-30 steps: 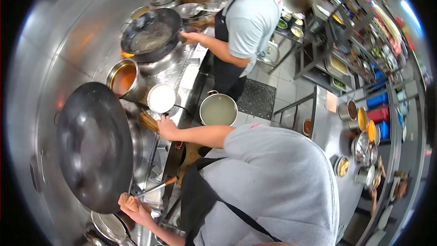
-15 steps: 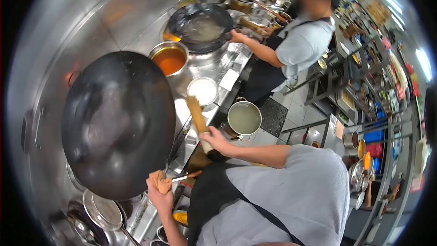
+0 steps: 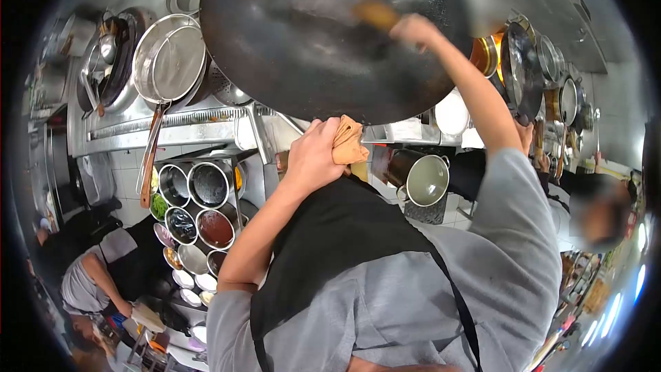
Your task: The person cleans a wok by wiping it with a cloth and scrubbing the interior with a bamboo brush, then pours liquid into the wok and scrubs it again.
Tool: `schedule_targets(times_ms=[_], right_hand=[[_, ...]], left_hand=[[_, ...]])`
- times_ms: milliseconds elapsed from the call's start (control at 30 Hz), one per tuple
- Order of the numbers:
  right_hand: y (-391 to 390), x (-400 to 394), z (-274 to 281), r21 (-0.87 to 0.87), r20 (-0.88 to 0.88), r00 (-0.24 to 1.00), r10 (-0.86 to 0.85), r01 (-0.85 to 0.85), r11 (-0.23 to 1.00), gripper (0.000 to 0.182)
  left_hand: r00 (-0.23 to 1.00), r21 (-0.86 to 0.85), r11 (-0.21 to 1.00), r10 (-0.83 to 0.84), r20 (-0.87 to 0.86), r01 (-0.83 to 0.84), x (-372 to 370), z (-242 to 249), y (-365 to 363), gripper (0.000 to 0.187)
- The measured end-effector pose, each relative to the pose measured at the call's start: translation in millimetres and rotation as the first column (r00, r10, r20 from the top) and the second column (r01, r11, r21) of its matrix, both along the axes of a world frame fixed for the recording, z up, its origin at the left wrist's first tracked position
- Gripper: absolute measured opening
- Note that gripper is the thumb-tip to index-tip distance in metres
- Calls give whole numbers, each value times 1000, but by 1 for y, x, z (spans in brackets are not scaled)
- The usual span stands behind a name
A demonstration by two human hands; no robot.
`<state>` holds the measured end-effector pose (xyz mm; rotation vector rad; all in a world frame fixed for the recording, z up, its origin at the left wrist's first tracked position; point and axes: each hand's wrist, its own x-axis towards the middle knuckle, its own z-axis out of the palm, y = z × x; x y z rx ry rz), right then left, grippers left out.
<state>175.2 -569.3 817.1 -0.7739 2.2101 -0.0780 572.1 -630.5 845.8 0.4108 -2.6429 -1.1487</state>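
Observation:
A large black wok [image 3: 296,62] fills the upper middle, tilted so that its broad dark surface faces me. My left hand [image 3: 315,155] is closed on a folded orange-brown cloth [image 3: 350,143] at the wok's near rim. Whether a handle lies under the cloth is hidden. My right hand [image 3: 415,32] reaches over the wok and grips a bamboo wok brush [image 3: 375,14]. The brush is blurred by motion, its head against or just above the wok's surface.
Left of the wok rest wire strainers [image 3: 171,62] with long handles and a ladle [image 3: 108,48]. Several containers of ingredients [image 3: 215,227] stand lower left. A pot of cloudy liquid [image 3: 427,180] stands below right. Co-workers [image 3: 103,272] are at left and right [image 3: 561,210].
My view has swung round, so the wok now lies straight ahead. My right hand has brought the brush from beside the counter over the wok. My left hand keeps the cloth at the rim.

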Motion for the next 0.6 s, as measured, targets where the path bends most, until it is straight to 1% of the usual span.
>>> schedule_targets(times_ms=[33,67,100,133,167,200,233,267,300,333,367,400,433,467,500,533,567,600], right_hand=[[-6,-55,-33,-169,-449,838,-310,261,950,53],[-12,-62,-25,-391,-681,553,-481,281,877,52],[-18,-67,-18,-402,-655,581,-483,274,874,50],[-23,-69,-13,-412,-631,606,-484,267,871,48],[-22,-54,-8,-125,-686,725,63,-203,971,47],[-18,-25,-3,143,-573,567,592,-642,754,47],[-11,38,10,-9,-416,717,559,-618,786,49],[-6,83,25,-153,-228,822,522,-560,814,52],[-6,77,34,-152,-242,812,532,-573,805,52],[-4,68,41,-89,-134,874,468,-481,872,55],[3,57,46,-14,-26,923,384,-384,923,59],[13,42,48,72,77,957,281,-286,955,63],[14,-12,46,178,-51,986,160,-148,973,58],[25,-51,43,68,-522,852,23,14,998,56],[42,-102,37,-102,-681,721,-128,80,992,60],[52,-133,32,-277,-781,553,-291,110,955,65],[64,-123,58,-467,-639,614,-463,170,868,67],[86,-101,82,-616,-455,661,-597,250,747,70]], left_hand=[[1000,1,1000,20,15,-20,-1,2,1,45],[999,-1,999,42,28,-42,-2,4,2,46],[996,-4,998,59,63,-59,-3,2,4,47],[996,-6,998,69,50,-69,-4,3,5,47],[996,5,997,77,51,-78,-4,3,6,47],[995,16,996,83,52,-84,-4,4,8,47],[994,16,995,93,60,-94,-4,3,9,48],[994,12,995,102,46,-102,-5,2,10,48],[992,7,993,118,46,-118,-6,1,12,48],[990,0,991,133,53,-133,-4,1,13,49],[984,-30,992,126,129,-123,-3,1,13,51],[984,-19,989,145,102,-144,-2,2,16,50],[979,-9,987,161,123,-161,-3,0,16,51],[974,-2,984,177,145,-179,-2,-1,18,52],[971,-16,982,189,144,-189,0,-1,22,52],[973,-13,973,230,13,-230,2,-1,27,54],[957,2,963,269,-112,-270,3,-3,34,56],[954,4,959,283,-95,-284,6,-5,44,56]])
